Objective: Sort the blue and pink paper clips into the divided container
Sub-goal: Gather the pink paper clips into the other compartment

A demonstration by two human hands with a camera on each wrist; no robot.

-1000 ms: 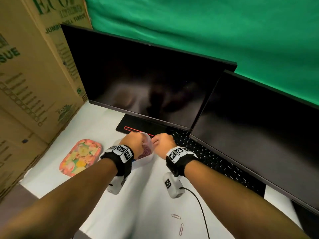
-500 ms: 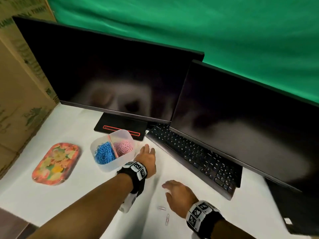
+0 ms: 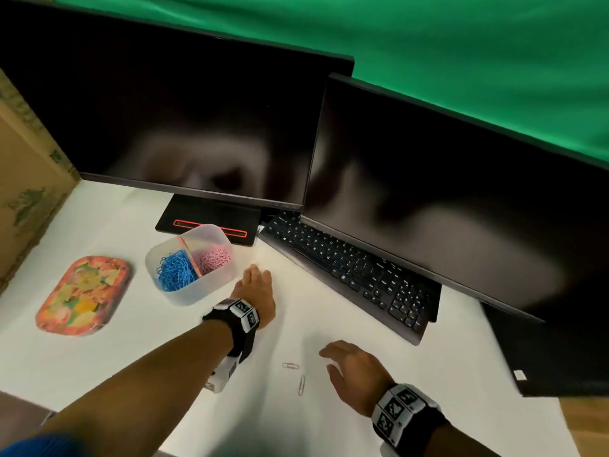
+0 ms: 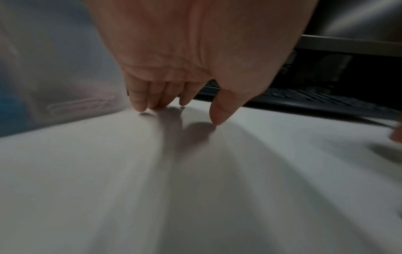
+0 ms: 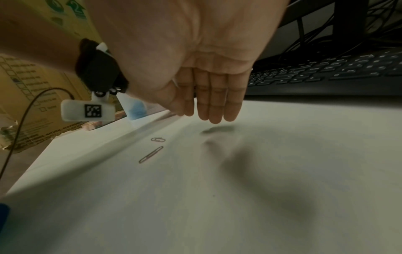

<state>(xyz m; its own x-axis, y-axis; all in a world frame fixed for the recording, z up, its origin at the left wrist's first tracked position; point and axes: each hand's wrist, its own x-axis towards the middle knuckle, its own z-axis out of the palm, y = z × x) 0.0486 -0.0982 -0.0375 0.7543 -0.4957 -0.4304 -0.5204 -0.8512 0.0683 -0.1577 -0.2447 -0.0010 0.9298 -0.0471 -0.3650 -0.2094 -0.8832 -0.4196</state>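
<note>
A translucent divided container stands on the white table, with blue paper clips in its left half and pink paper clips in its right half. My left hand lies flat just right of it, fingers straight, tips touching the table, holding nothing. My right hand hovers low over the table nearer me, fingers straight and empty. Two loose pale clips lie left of it: one and another.
A flowered tray lies left of the container. Two dark monitors and a black keyboard fill the back and right. Cardboard boxes stand at the left.
Both hands have left the container; the left came to rest flat beside it and the right drew back near the two loose clips. The view swung right.
</note>
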